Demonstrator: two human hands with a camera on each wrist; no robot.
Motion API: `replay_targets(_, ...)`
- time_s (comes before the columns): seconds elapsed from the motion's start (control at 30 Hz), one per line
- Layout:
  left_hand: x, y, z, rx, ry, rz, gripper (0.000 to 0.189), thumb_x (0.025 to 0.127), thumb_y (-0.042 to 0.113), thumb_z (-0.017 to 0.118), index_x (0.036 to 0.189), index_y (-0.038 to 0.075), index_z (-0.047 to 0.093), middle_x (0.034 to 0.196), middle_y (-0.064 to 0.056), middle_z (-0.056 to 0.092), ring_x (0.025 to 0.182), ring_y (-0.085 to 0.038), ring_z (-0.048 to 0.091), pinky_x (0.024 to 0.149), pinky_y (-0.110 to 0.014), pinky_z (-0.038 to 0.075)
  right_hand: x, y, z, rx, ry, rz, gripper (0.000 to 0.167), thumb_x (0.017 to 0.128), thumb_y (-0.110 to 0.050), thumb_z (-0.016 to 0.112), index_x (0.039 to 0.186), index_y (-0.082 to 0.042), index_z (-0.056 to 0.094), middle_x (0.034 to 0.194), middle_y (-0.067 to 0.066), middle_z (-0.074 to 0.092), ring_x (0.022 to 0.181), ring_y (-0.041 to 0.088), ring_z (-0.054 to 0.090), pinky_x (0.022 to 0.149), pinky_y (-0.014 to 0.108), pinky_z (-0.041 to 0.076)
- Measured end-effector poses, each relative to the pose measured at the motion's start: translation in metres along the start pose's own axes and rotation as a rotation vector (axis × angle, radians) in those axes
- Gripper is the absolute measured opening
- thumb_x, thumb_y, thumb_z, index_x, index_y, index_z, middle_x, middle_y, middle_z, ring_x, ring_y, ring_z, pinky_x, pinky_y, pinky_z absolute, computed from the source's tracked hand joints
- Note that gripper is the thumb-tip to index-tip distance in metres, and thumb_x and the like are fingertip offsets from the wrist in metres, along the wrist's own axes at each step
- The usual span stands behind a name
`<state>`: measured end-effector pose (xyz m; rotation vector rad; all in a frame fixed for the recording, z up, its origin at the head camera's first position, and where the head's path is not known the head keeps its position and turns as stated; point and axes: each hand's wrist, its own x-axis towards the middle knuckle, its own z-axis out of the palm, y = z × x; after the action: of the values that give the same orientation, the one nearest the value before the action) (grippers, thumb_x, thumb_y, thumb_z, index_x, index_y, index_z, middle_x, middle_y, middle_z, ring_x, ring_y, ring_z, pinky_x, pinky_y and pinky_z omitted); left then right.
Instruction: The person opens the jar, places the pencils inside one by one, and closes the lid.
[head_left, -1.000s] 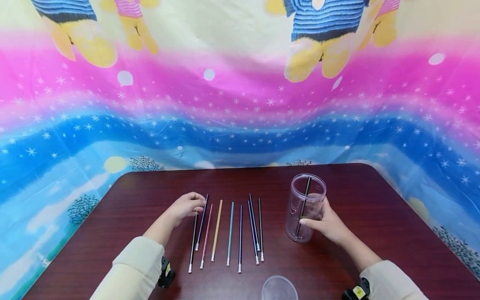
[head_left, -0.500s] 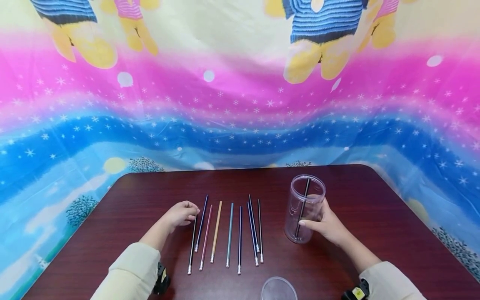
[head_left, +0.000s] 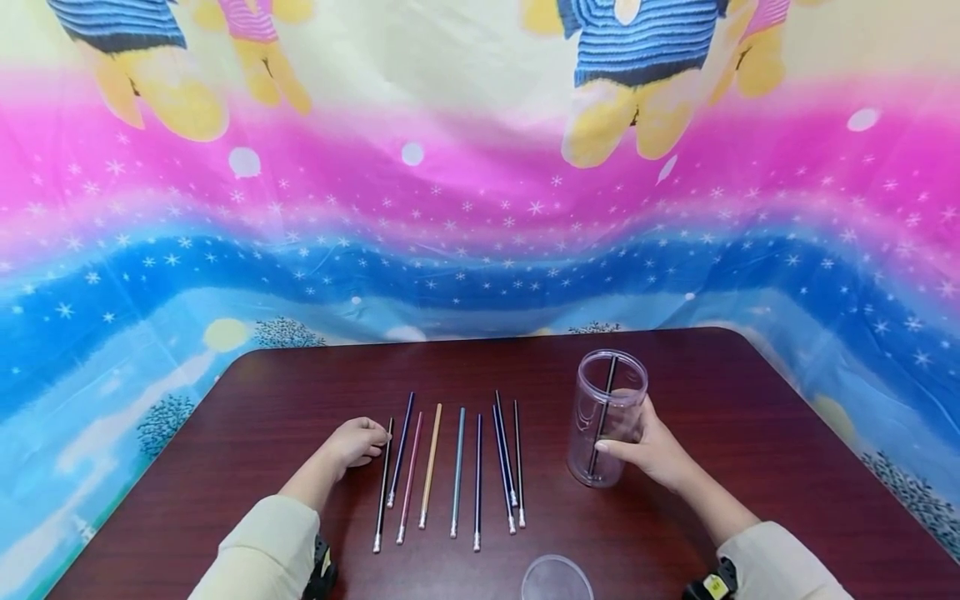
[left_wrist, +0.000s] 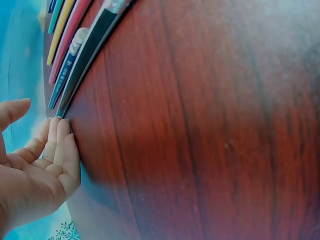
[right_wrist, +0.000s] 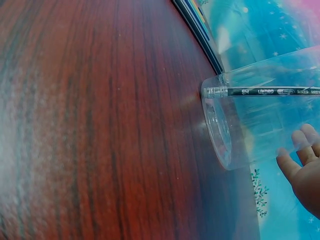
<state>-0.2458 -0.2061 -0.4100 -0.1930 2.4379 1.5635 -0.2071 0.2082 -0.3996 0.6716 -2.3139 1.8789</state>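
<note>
My left hand [head_left: 358,442] is at the far end of the leftmost black pencil [head_left: 382,492], fingertips right at its tip. In the left wrist view the thumb [left_wrist: 14,111] stands apart from the other fingers, which are lightly bent. To the right lie a dark blue pencil [head_left: 401,454], a pink pencil [head_left: 409,483] and a yellow pencil [head_left: 431,471]. My right hand [head_left: 656,450] grips a clear plastic jar [head_left: 580,433] from its right side, thumb in front. The jar is upright and open-topped. A black pencil [right_wrist: 270,92] leans inside, eraser end down.
A teal pencil [head_left: 457,475], another blue pencil [head_left: 477,483] and a small group of dark pencils [head_left: 519,467] lie between the hands. A round clear lid [head_left: 557,579] lies at the near edge of view. A printed cloth [head_left: 480,208] hangs behind the dark red table [head_left: 322,383].
My left hand has moved left and nearer, from the dark blue pencil's far end to the tip of the leftmost black pencil. My right hand keeps holding the jar in place.
</note>
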Motion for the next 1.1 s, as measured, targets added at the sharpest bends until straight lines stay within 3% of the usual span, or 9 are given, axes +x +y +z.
replay_targets(0.23, 0.0013, -0.0020, 0.0036, 0.050, 0.056, 0.015, 0.014, 0.077, 0.008, 0.056, 0.080, -0.004, 0.049, 0.079, -0.010, 0.053, 0.069, -0.018, 0.051, 0.067, -0.034, 0.046, 0.0009, 0.0003, 0.0006, -0.015, 0.007, 0.004, 0.063, 0.073, 0.005, 0.063, 0.121, 0.001, 0.022, 0.116, 0.031, 0.040, 0.092, 0.007, 0.054, 0.073, 0.025, 0.046)
replay_targets(0.33, 0.0019, -0.0021, 0.0048, 0.165, 0.091, 0.039, 0.014, 0.076, 0.010, 0.059, 0.072, 0.000, 0.049, 0.069, -0.006, 0.050, 0.061, -0.015, 0.046, 0.057, -0.026, 0.042, 0.0011, -0.0007, 0.0006, -0.038, 0.019, 0.003, 0.063, 0.073, 0.005, 0.063, 0.121, 0.002, 0.022, 0.115, 0.031, 0.041, 0.093, 0.003, 0.052, 0.073, 0.023, 0.046)
replay_targets(0.5, 0.0007, 0.0003, 0.0058, 0.398, 0.130, 0.074, 0.025, 0.076, 0.017, 0.062, 0.059, 0.008, 0.046, 0.057, -0.002, 0.045, 0.052, -0.015, 0.040, 0.048, -0.026, 0.034, 0.0012, -0.0015, 0.0003, -0.051, 0.020, 0.005, 0.063, 0.073, 0.004, 0.063, 0.121, 0.003, 0.022, 0.114, 0.031, 0.042, 0.094, 0.001, 0.051, 0.073, 0.021, 0.045)
replay_targets(0.73, 0.0021, 0.0017, 0.0069, 0.531, 0.141, 0.120, 0.038, 0.074, 0.020, 0.065, 0.047, 0.011, 0.039, 0.045, 0.002, 0.036, 0.044, -0.012, 0.035, 0.046, -0.024, 0.032, 0.0013, 0.0006, -0.0011, -0.042, 0.007, 0.019, 0.064, 0.073, 0.003, 0.064, 0.121, 0.000, 0.021, 0.115, 0.030, 0.042, 0.091, 0.006, 0.055, 0.073, 0.022, 0.045)
replay_targets(0.93, 0.0055, 0.0007, 0.0075, 0.568, 0.147, 0.147, 0.037, 0.075, 0.018, 0.063, 0.046, 0.012, 0.040, 0.044, 0.004, 0.036, 0.044, -0.011, 0.035, 0.048, -0.024, 0.033, 0.0002, 0.0009, -0.0014, -0.062, 0.021, 0.023, 0.064, 0.073, 0.002, 0.064, 0.120, -0.001, 0.022, 0.115, 0.029, 0.043, 0.093, 0.002, 0.052, 0.075, 0.020, 0.044)
replay_targets(1.1, 0.0058, 0.0005, 0.0072, 0.544, 0.148, 0.119, 0.041, 0.077, 0.015, 0.056, 0.043, 0.014, 0.034, 0.041, 0.005, 0.029, 0.039, -0.009, 0.026, 0.044, -0.021, 0.028, 0.0013, 0.0003, 0.0006, -0.062, 0.019, 0.007, 0.063, 0.073, 0.003, 0.063, 0.120, 0.001, 0.022, 0.114, 0.030, 0.043, 0.096, -0.001, 0.050, 0.076, 0.017, 0.042)
